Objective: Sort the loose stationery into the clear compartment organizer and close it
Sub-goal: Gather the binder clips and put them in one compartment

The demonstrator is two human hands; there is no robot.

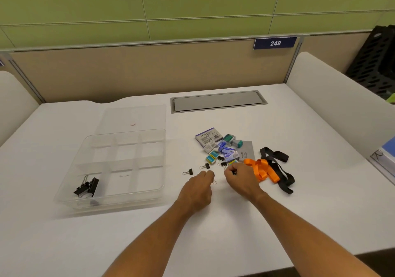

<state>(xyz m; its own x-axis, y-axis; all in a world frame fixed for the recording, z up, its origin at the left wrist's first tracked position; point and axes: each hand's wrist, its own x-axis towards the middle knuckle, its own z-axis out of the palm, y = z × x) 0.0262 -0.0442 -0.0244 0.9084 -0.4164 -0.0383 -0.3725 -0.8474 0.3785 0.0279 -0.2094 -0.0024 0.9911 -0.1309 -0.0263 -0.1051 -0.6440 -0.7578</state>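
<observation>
A: Forearms enter from 6 o'clock; both reach up across the white desk [64,244]; left hand [197,189] sits just at 9 o'clock of the right hand [240,178].

B: Grip state, left?

A: Fingers curled, pinching a small binder clip [212,177] whose wire handle pokes out below the fingertips; clip at or just above the desk surface, contact not resolvable.

B: Right?

A: Fingers curled tight over something small and dark at the fingertips; looks like another clip, identity uncertain; cannot tell whether it is actually gripped.

B: Organizer position?

A: Clear compartment organizer [162,161] at 9 o'clock of the hands, well apart from them; lid [134,116] open, lying flat at its 12 o'clock side; several large black binder clips [87,188] in the near-left compartment; other compartments show nothing I can make out.

B: Loose items?

A: Two small black clips [189,172] [206,166] on the desk between organizer and pile; pile of small boxes [215,148] at 12 o'clock of the right hand, with a green stamp-like item [233,141] and a grey card [248,150]; orange ribbon [263,170] touching the right hand's 3 o'clock side; black strap [277,165] just beyond, overlapping it.

B: Background?

A: Grey cable hatch [218,101] at 12 o'clock; partition sign [275,43] reads 249.
</observation>
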